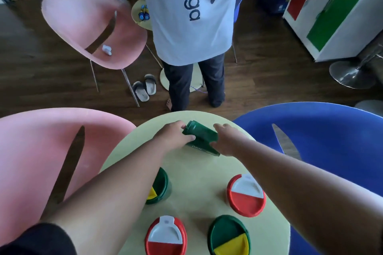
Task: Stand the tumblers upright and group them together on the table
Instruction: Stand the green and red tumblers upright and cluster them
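Observation:
A dark green tumbler point(202, 138) lies on its side at the far part of the round pale-yellow table point(192, 172). My left hand point(176, 135) grips it from the left near its top end. My right hand point(227, 139) holds it from the right near its base. Several other tumblers stand upright closer to me: a green one with a yellow-and-green lid point(160, 187) partly hidden under my left forearm, a red one with a white-and-red lid point(245, 195), another red one point(165, 237), and another green one point(228, 236).
A pink chair point(41, 161) stands at the table's left and a blue chair point(331, 141) at its right. A person in a white shirt point(190, 16) stands just beyond the table, back turned. Another pink chair point(91, 27) and sandals point(145, 88) are farther off.

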A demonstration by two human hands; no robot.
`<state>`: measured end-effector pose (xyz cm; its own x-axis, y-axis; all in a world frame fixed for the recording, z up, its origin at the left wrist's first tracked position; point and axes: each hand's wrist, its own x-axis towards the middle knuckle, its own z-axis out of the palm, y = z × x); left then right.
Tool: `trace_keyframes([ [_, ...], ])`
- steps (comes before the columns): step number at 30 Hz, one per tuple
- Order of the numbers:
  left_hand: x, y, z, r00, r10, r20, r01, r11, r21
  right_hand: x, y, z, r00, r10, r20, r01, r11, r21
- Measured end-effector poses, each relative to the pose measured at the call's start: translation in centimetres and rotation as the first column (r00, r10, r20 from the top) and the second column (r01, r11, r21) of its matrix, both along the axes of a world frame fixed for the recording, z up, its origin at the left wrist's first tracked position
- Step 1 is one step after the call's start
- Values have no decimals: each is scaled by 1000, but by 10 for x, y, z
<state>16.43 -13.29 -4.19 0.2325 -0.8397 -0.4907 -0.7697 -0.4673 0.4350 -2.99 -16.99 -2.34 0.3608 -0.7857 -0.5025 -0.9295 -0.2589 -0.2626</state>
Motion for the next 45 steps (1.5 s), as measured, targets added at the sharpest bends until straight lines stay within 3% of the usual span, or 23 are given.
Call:
trace_keyframes([
  [7, -10, 4, -9, 996, -18, 84, 27, 994, -106, -9, -5, -19, 994, -19, 105, 15, 999, 37],
  [11, -17, 18, 6, 981, -82, 176, 127, 955, -267, -13, 5, -15, 983, -66, 173, 52, 995, 86],
  [14, -24, 31, 23, 933, -207, 296, 315, 868, -385, -15, 15, -13, 980, -66, 189, 43, 991, 123],
  [18, -30, 50, 37, 801, -375, 467, 573, 705, -418, -20, 24, -6, 968, -111, 225, 59, 972, 226],
  [23, -35, 67, 42, 732, -477, 487, 676, 603, -424, -35, 30, 7, 951, -116, 288, 36, 962, 269],
  [27, -40, 80, 44, 771, -478, 421, 634, 642, -431, -42, 36, 17, 947, -85, 310, -9, 957, 290],
  [35, -57, 95, 49, 965, -257, 56, 263, 928, -264, -45, 51, 28, 947, -99, 305, 4, 955, 297],
  [45, -48, 98, 55, 981, -181, 65, 190, 960, -206, -25, 54, 26, 959, -59, 279, 5, 982, 189],
])
